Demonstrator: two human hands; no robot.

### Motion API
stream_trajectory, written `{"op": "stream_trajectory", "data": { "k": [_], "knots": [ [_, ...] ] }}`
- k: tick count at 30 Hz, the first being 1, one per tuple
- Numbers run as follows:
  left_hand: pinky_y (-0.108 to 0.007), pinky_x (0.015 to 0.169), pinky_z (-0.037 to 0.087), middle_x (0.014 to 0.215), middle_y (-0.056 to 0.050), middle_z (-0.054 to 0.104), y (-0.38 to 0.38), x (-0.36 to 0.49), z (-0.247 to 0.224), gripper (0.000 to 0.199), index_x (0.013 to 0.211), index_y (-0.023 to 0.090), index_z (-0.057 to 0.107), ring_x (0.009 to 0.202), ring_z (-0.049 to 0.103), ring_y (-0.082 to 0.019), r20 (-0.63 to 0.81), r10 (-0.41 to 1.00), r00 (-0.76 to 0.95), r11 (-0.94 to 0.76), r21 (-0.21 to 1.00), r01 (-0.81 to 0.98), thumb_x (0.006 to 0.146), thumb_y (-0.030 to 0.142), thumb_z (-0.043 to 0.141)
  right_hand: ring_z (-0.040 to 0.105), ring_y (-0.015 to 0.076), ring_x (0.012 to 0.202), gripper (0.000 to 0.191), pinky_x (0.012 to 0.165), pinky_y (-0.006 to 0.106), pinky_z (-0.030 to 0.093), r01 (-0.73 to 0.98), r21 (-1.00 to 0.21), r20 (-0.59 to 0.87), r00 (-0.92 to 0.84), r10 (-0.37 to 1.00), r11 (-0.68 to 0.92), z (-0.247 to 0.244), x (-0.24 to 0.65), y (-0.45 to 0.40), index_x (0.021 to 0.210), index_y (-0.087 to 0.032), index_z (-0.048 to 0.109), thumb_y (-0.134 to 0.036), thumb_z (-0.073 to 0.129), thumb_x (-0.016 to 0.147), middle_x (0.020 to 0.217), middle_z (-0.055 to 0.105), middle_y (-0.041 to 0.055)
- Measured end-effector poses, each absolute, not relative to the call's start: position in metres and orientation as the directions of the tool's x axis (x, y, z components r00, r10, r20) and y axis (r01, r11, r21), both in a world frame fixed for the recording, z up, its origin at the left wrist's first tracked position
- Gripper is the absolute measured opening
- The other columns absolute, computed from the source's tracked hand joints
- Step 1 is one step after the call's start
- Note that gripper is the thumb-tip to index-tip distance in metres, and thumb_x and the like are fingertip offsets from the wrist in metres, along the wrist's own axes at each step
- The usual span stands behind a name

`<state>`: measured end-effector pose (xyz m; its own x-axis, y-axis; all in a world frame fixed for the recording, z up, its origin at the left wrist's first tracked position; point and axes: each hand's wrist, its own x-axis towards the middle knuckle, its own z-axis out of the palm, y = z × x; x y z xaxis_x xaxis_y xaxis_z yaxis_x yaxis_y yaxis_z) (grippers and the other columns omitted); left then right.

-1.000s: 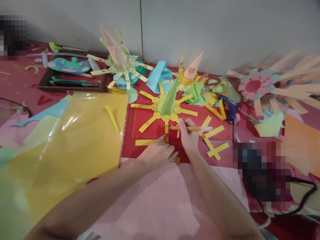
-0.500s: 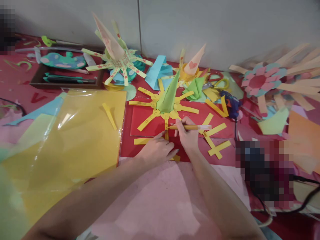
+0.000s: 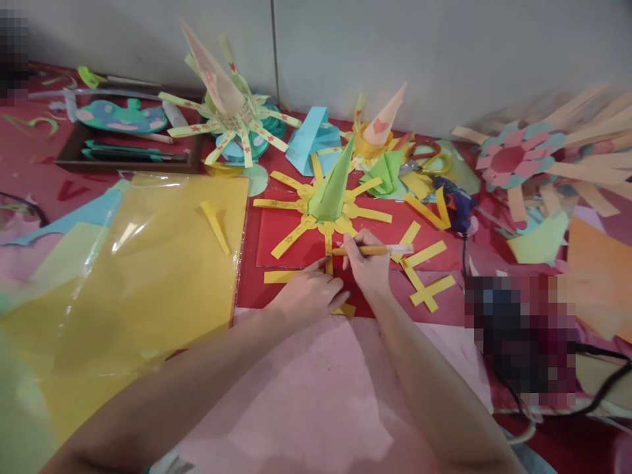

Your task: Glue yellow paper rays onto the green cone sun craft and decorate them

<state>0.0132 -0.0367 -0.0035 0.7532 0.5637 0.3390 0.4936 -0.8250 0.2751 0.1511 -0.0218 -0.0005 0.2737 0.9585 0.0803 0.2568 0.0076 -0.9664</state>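
Note:
My right hand (image 3: 366,262) pinches an orange-brown pen with a clear end (image 3: 378,250), its tip on a yellow paper strip (image 3: 329,241). That strip is one ray of a paper piece with a green cone (image 3: 332,194) standing at its centre; dark marks show on several rays. My left hand (image 3: 312,289) lies palm down, fingers stretched out, its index fingertip at the strip's near end. Loose yellow strips (image 3: 428,255) lie to the right of my hands, and another strip (image 3: 281,277) is partly covered beside my left hand. A red sheet (image 3: 291,230) is underneath.
Left is a yellow sheet in clear plastic (image 3: 172,263). Behind stand a cone piece with star-marked strips (image 3: 232,115), a tool tray (image 3: 128,164) and scissors (image 3: 434,161). A dark blue glue gun (image 3: 457,204) with a cord lies right. Pink paper (image 3: 306,395) covers the near side.
The pen's rear end has shifted slightly left while its tip stays on the same strip. My left hand is almost unmoved. The whole view has shifted very slightly.

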Motion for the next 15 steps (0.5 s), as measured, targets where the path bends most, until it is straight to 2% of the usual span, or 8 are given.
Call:
{"op": "stream_trajectory", "data": {
  "k": [4,9,15],
  "knots": [
    [-0.03,0.084,0.052,0.049,0.001,0.056,-0.0369,0.0142,-0.0033,0.038,0.057,0.017,0.055,0.047,0.054,-0.011,0.359,0.562,0.745,-0.827,0.254,0.502,0.093,0.024,0.045,0.044,0.0078,0.037,0.031,0.056,0.025,0.046,0.264,-0.964,0.108,0.295,0.949,0.028,-0.002,0.1516,-0.0219,0.057,-0.023,0.036,-0.029,0.052,0.082,0.036,0.04,-0.0109],
    [-0.034,0.084,0.052,0.05,0.001,0.057,-0.0367,0.0151,-0.0039,0.037,0.059,0.017,0.055,0.048,0.055,-0.013,0.347,0.567,0.747,-0.823,0.254,0.507,0.093,0.024,0.043,0.049,0.009,0.04,0.031,0.067,0.028,0.052,0.254,-0.967,0.116,0.32,0.94,0.033,0.0003,0.1516,-0.0224,0.057,-0.024,0.034,-0.028,0.05,0.083,0.034,0.036,-0.0118],
    [-0.034,0.087,0.05,0.051,0.001,0.058,-0.0377,0.0141,-0.0036,0.037,0.058,0.017,0.054,0.048,0.055,-0.012,0.339,0.563,0.754,-0.827,0.253,0.503,0.093,0.023,0.044,0.045,0.0078,0.037,0.031,0.064,0.027,0.052,0.255,-0.967,0.093,0.333,0.938,0.005,0.0003,0.1513,-0.0221,0.057,-0.023,0.033,-0.027,0.051,0.082,0.034,0.035,-0.0121]
  ]
}}
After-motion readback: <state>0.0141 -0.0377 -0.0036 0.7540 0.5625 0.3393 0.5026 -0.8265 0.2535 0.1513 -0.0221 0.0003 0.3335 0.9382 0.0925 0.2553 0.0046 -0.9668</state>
